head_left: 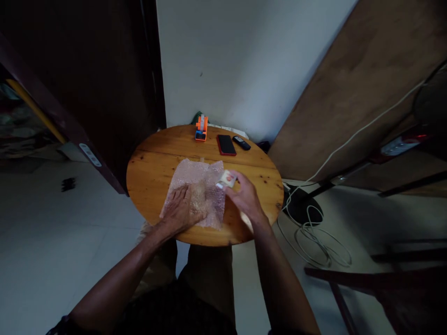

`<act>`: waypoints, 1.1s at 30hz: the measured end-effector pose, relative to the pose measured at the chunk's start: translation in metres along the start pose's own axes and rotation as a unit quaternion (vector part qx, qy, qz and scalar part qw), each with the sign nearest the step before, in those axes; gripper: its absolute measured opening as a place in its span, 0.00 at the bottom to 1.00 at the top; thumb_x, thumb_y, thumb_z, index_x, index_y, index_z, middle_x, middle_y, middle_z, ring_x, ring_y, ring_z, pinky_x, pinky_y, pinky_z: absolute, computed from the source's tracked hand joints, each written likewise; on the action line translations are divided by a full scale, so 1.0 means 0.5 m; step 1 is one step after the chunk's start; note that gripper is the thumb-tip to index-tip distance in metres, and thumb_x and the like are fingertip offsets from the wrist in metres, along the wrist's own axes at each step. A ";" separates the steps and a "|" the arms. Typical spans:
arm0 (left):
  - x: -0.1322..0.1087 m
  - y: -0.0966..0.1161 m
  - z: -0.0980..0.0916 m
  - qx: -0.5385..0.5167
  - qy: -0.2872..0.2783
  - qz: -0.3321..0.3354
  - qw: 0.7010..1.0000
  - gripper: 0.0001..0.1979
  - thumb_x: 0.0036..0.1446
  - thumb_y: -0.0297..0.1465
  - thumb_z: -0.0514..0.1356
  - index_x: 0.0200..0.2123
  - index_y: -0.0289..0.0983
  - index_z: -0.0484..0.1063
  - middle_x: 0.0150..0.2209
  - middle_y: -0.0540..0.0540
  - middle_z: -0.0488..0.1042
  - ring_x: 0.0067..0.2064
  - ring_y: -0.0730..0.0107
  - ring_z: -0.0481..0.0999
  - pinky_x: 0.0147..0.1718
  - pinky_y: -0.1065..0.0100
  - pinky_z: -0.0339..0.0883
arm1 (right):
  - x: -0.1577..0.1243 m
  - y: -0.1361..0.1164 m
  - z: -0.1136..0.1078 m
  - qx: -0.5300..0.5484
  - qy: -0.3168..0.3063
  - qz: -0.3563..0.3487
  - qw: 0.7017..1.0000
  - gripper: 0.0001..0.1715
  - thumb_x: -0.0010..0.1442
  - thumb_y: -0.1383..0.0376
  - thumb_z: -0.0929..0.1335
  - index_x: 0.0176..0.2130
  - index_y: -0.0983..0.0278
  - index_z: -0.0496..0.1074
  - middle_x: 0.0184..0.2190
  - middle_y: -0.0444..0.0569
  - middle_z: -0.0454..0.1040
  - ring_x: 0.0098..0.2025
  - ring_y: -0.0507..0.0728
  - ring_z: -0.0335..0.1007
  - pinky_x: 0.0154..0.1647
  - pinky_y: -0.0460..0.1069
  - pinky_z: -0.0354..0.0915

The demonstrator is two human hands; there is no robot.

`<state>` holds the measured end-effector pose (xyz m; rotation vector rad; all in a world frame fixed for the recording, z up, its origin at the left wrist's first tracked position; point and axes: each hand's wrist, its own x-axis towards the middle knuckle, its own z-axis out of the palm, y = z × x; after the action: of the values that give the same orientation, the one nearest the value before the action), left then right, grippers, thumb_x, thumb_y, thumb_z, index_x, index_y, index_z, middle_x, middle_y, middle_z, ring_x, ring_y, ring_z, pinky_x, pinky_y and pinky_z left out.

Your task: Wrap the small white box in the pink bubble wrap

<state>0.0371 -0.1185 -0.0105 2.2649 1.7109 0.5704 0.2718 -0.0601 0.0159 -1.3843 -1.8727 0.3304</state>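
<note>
A sheet of pinkish bubble wrap (190, 172) lies spread on the round wooden table (148, 179). My left hand (179, 207) rests flat on its left part, fingers stretched out. Between the thumb and fingers of my right hand (244, 193) is a small white box (227, 178) with a reddish mark. The box is above the right edge of the wrap and slightly blurred, so its print cannot be read.
Toward the back of the table stand an orange tape dispenser (201, 126), a dark phone with a red edge (226, 145) and a black remote-like device (241, 143). A wall rises behind. Coiled white cable (323, 244) lies on the floor at right.
</note>
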 end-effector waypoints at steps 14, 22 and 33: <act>0.004 0.010 -0.004 0.023 -0.026 0.003 0.999 0.40 0.56 0.47 0.60 0.66 0.31 0.59 0.69 0.30 0.58 0.71 0.40 0.54 0.69 0.44 0.47 | -0.011 -0.040 -0.023 -0.109 -0.034 -0.097 0.989 0.21 0.66 0.61 0.62 0.55 0.61 0.73 0.55 0.56 0.75 0.58 0.64 0.68 0.62 0.61 0.63; 0.057 0.011 -0.005 0.043 -0.015 0.020 0.999 0.37 0.54 0.45 0.63 0.63 0.31 0.65 0.64 0.27 0.65 0.67 0.37 0.61 0.64 0.42 0.53 | 0.076 -0.044 0.099 -0.186 -0.215 -0.108 0.953 0.23 0.71 0.64 0.59 0.59 0.68 0.69 0.62 0.62 0.69 0.64 0.65 0.62 0.65 0.63 0.59; 0.033 0.007 0.001 0.071 0.007 0.040 0.997 0.31 0.58 0.45 0.62 0.61 0.35 0.69 0.69 0.30 0.58 0.70 0.37 0.55 0.67 0.40 0.49 | 0.088 -0.002 0.124 -0.168 -0.172 -0.106 0.965 0.24 0.71 0.63 0.60 0.62 0.65 0.68 0.64 0.58 0.66 0.66 0.65 0.58 0.66 0.62 0.56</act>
<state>0.0443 -0.1034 -0.0070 2.4423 1.7249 0.4962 0.2223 -0.0068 -0.0062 -1.3894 -2.4318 0.1545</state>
